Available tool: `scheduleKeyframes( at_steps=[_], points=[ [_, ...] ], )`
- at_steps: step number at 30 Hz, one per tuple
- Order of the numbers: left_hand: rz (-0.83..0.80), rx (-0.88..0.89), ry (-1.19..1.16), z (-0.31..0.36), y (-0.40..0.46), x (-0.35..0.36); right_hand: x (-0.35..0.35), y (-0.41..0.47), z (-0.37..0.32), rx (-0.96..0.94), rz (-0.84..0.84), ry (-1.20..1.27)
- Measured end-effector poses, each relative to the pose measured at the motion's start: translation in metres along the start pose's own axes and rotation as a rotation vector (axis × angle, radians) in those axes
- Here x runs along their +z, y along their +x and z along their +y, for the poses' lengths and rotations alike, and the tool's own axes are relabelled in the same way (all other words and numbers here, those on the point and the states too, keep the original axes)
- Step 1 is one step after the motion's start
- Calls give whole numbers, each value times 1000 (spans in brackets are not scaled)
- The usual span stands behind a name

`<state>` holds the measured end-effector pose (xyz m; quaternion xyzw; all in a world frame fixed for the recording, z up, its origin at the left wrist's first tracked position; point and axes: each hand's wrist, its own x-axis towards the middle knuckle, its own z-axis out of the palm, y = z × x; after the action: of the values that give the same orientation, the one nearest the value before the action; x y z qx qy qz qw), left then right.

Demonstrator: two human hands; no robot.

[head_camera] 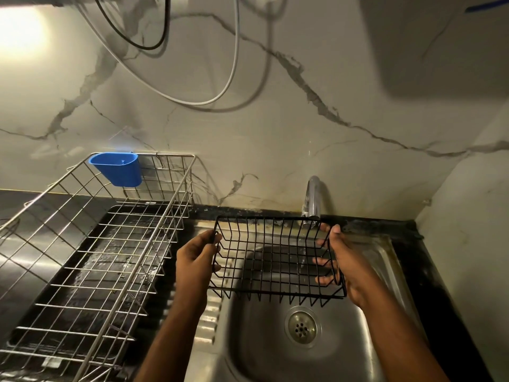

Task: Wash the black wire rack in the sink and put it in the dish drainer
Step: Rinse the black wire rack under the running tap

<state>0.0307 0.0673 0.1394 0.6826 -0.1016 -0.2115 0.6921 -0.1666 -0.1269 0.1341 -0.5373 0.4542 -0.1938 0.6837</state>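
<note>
1. Rack (275,257) is held in the air over the sink (366,244), right under the tap (312,197); a thin stream of water runs through its right part.
2. Left hand (197,257) grips the rack's left end, thumb hooked over the end wires. Right hand (337,257) grips the right end, fingers poking through the mesh, thumb on the rim.
3. Long axis runs left-right, open side tilted toward the camera.
4. Drainer (91,244) sits on the counter just left of the sink, so the left hand is the nearer one. Judgement: rinse step not finished; placing means a sideways carry to the left, left end leading.
5. Risk: rack wires snagging the drainer's near wall.
</note>
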Motion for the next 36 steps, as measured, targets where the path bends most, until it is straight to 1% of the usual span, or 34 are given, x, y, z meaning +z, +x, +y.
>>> scheduleKeyframes(
  at_steps=[25,36],
  points=[
    [49,-28,2,-3,4,-14,14,3,0,12,-29,-11],
    [26,-15,10,2,1,-16,15,0,-3,21,-11,4]
  ],
)
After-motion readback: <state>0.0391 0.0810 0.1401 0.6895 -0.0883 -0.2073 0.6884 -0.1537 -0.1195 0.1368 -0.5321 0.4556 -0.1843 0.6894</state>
